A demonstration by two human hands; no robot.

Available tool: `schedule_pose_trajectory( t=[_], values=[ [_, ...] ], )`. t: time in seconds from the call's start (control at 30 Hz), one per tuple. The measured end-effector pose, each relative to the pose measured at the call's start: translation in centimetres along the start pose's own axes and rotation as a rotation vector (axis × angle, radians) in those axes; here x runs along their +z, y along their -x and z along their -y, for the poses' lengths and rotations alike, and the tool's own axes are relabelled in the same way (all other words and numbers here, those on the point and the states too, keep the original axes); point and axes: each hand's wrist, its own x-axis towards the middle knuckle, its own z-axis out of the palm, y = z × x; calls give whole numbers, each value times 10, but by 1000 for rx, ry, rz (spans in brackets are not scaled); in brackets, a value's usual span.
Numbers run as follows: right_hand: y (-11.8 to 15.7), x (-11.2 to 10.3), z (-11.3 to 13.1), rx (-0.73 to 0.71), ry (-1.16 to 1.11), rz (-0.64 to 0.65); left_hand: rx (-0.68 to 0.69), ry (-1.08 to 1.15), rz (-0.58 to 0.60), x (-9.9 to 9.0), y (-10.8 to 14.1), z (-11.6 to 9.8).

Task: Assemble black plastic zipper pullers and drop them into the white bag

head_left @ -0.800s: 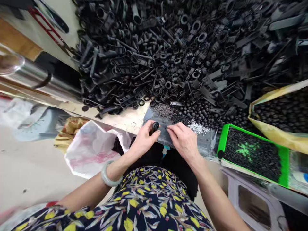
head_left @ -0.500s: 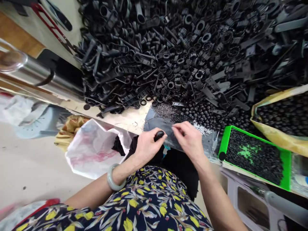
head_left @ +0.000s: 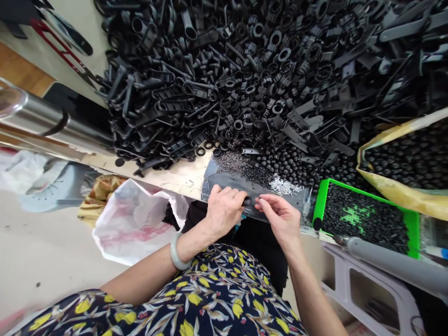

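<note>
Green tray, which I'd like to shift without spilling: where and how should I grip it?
The tray lies flat, holding small black pieces; I'd grip its two raised short walls, one hand each, coming from the near side, keeping it level.

No readable lettering (pinkish-red smudges on the white bag (head_left: 122, 228) illegible).

Fairly bright, diffuse light falls across the scene; pale glare streaks the steel flask (head_left: 38, 114), faint highlights edge the black parts (head_left: 196, 93), and outer shapes look stretched and soft.
</note>
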Motion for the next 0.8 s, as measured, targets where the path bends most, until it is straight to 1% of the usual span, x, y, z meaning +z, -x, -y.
schedule_pose_trajectory(
  t=[0.07, 0.13, 0.2, 0.3, 0.37, 0.4, 0.47, 0.6, 0.8],
  values=[
    [0, 0, 0, 6, -4, 19, -18, 74, 16, 0, 3, 1],
    [-1, -1, 3, -19, 30, 39, -116, 238, 14, -2, 3, 0],
    [-1, -2, 7, -89, 79, 50, -289, 516, 13, -9, 0, -4],
    [-2, 2, 13, -190, 70, 36, -559, 1035, 56, -24, -7, -13],
    [-2, 6, 15, -216, 9, 18, -669, 1295, 99, -33, -9, -19],
    [-3, 8, 16, -222, -17, 15, -702, 1376, 116, -37, -10, -22],
    [-3, 12, 17, -223, -52, 19, -732, 1468, 136, -39, -10, -24],
    [-1, 16, 18, -222, -72, 49, -758, 1548, 144, -36, -7, -25],
    [3, 15, 20, -259, 11, 65, -816, 1605, 122, -35, -5, -26]
  ],
)
